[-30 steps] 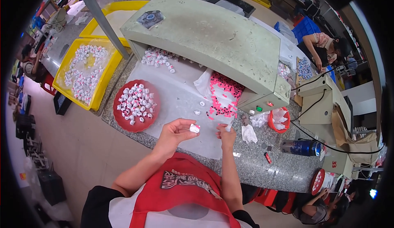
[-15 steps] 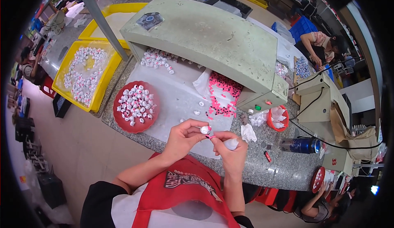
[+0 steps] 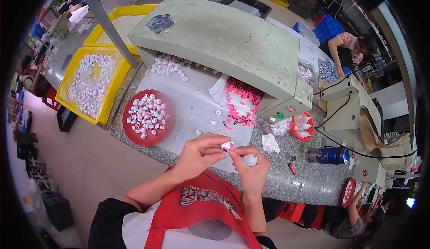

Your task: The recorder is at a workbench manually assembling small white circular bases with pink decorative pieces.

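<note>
My left hand (image 3: 197,155) pinches a small rounded white piece (image 3: 225,145) between thumb and fingertips. A pink and black part (image 3: 229,146) sits against its right side, and the fingertips of my right hand (image 3: 254,170) touch there. That same hand also keeps a small white translucent bottle (image 3: 250,160) tucked in its grip; whether the bottle has a tip is hidden. Left of my hands, a red plate (image 3: 127,130) bears many white pieces with pink and dark marks. A patch of loose pink and black parts (image 3: 242,121) lies on the white sheet (image 3: 186,108) beyond my hands.
A grey-green metal hood (image 3: 219,34) arches over the back of the bench. Yellow trays (image 3: 112,97) stand at the left. To the right are a red cup (image 3: 309,134) with crumpled tissue, a blue bottle (image 3: 329,156) and a black cable. Other people work nearby.
The pink and black part, earlier held in my right fingertips beside the white piece, is now against that piece. My hands have come closer together, and the white piece has turned.
</note>
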Motion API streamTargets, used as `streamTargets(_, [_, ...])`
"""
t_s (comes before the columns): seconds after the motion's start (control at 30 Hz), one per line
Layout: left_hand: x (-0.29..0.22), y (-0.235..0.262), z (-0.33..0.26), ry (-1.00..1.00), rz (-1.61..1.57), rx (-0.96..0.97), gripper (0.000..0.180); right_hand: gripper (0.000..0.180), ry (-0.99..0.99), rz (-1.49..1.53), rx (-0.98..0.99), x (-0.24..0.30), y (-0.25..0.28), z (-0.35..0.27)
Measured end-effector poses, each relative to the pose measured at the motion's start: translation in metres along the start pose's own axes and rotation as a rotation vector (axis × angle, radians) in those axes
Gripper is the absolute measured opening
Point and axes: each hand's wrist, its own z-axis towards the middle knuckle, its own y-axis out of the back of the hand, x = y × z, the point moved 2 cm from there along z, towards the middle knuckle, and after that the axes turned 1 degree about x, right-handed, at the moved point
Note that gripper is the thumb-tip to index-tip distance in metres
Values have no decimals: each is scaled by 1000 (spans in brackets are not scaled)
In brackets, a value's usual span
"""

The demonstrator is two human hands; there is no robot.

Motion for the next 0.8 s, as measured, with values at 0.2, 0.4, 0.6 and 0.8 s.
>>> streamTargets(0.2, [2,3,-2,-44,2,-3,27,10,171,-80,-64,4,-7,-8])
streamTargets(0.4, [2,-4,-4,-151,67,-38,24,14,186,-108,-88,3,-6,-8])
streamTargets(0.6, [7,-3,-7,-91,30,-69,24,15,145,-11,-16,-10,-7,-7])
streamTargets(0.8, [7,-4,-9,-45,-35,-70,23,13,116,80,33,-16,-6,-4])
